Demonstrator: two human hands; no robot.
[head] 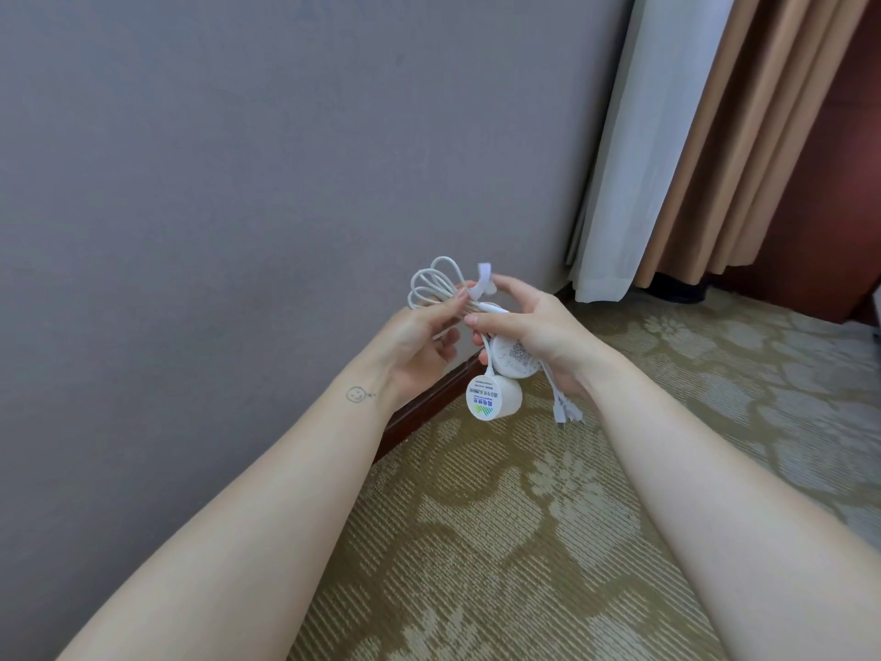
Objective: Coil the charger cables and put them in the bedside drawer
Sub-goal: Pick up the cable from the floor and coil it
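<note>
Held in mid-air between both hands, above the floor and near a wall: thin white charger cable (436,288), gathered into several loose loops that fan up and to the left. Joined lower down to a round white plastic hub (517,357) with a printed code on its face. Just beneath that, a white cylindrical plug (493,398) with a green-and-blue label on its end, hanging free. Off to the lower right, a bunch of short white connector tips (567,412), dangling.

Pinching the loops where they meet, with curled fingers: the left hand (419,345). Cupped round the hub from behind, thumb laid across the bundled strands: the right hand (538,331). Forefinger raised to a small white strap (486,274), possibly a fastening tab, though too blurred to be sure. On the left wrist, a small smiley drawing (355,395).

Behind, a plain grey wall (238,183) with a dark wooden skirting board (429,403) along its foot. Below, olive carpet (476,565) with a pale floral pattern. To the right, a white sheer curtain (634,159) beside tan drapes (743,136).
</note>
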